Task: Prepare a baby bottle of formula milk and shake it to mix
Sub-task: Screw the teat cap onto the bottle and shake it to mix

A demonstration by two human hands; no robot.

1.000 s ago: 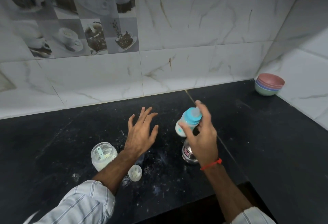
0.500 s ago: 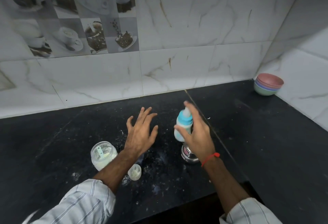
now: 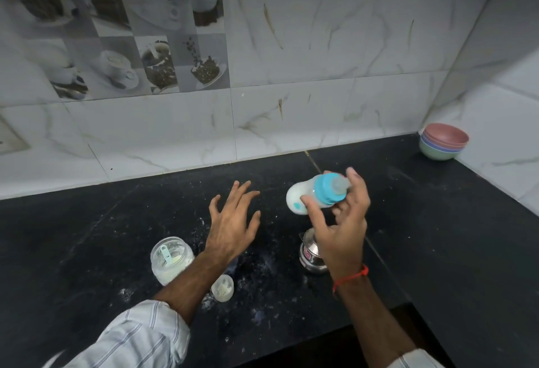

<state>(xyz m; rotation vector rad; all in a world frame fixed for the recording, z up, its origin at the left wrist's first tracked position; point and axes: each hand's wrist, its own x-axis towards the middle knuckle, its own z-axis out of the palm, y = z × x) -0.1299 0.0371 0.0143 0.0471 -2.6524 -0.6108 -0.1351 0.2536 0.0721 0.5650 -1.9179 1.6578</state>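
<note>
Marble-patterned white tiles point(image 3: 306, 55) fill the wall ahead of me, with a panel of coffee-cup picture tiles point(image 3: 116, 29) at the upper left. Below them runs the black stone bench point(image 3: 87, 236), dusted with white powder around the middle.

My left hand point(image 3: 233, 227) hovers above the bench with its fingers spread and straight; its grip is apart and it holds nothing. A striped sleeve point(image 3: 137, 338) covers that forearm.

My right hand point(image 3: 341, 233) is raised over the bench, a red thread point(image 3: 350, 277) tied round its wrist. Its grip is clamped on the baby bottle point(image 3: 318, 195), thumb on the near side of the body and fingers on the far side by the cap. The bottle lies tilted nearly on its side in the air, blue cap pointing right, its base to the left, white liquid inside.

Stacked bowls point(image 3: 443, 141) in pink, blue and green sit in the far right corner against the wall. An open formula jar point(image 3: 170, 259) stands on the bench left of my left forearm, a scoop point(image 3: 166, 253) resting inside. A small steel pot point(image 3: 310, 256) sits directly below my right hand, partly hidden by it. A small clear cap point(image 3: 223, 287) lies on the bench just beside my left forearm.
</note>
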